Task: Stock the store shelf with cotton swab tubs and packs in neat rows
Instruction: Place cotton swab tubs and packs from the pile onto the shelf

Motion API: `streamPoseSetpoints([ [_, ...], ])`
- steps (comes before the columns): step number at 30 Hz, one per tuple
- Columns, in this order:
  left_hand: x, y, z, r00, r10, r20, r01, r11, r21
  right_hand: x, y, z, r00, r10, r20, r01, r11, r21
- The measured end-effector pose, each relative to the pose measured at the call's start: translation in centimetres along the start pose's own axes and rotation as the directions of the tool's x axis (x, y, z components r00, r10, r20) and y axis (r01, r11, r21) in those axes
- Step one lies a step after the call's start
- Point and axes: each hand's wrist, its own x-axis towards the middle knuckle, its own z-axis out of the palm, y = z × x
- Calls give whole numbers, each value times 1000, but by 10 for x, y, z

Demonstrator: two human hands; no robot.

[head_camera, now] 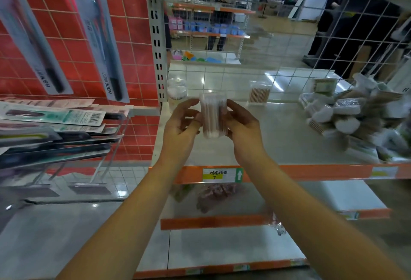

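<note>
A clear cylindrical tub of cotton swabs (213,115) is held upright above the grey shelf (278,137), blurred by motion. My left hand (181,127) grips its left side and my right hand (241,127) grips its right side. At the shelf's back left corner stands another round swab tub (176,95). A rectangular swab tub (259,93) stands further right at the back. A jumbled heap of swab packs (353,117) covers the shelf's right end.
A white wire grid (289,75) backs the shelf, with the store aisle behind it. Toothbrush packs (53,122) hang on hooks from the red grid panel to the left. The orange shelf edge carries a price label (220,175). Lower shelves hold a few bagged items (213,197).
</note>
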Motion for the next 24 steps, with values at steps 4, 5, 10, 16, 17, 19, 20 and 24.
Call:
streamPoseSetpoints([
  [4, 3, -1, -4, 997, -61, 45, 62, 998, -31, 2, 2, 1, 999, 39, -5, -39, 999, 1],
  [5, 4, -2, -5, 995, -75, 62, 76, 997, -27, 4, 2, 1, 999, 52, -3, -52, 999, -9],
  [10, 4, -10, -16, 998, -23, 51, 18, 994, 104, 13, 4, 8, 996, 86, 13, -83, 988, -133],
  [16, 3, -9, -26, 999, 41, -5, -37, 952, 305, 15, 2, 25, 995, 97, 34, -87, 973, -211],
  [17, 4, -11, -28, 999, 51, -16, -42, 939, 342, 14, 3, 27, 996, 79, 34, -69, 968, -240],
  [19, 4, -16, -32, 998, 67, -23, -51, 907, 418, 11, 4, 32, 997, 33, 74, -5, 938, -346],
  [20, 4, -18, -34, 997, 70, -24, -52, 892, 449, 10, 5, 35, 993, 17, 114, 30, 916, -400],
  [24, 4, -22, -36, 997, 73, -27, -46, 836, 546, 16, 12, 48, 985, -14, 173, 117, 791, -601],
])
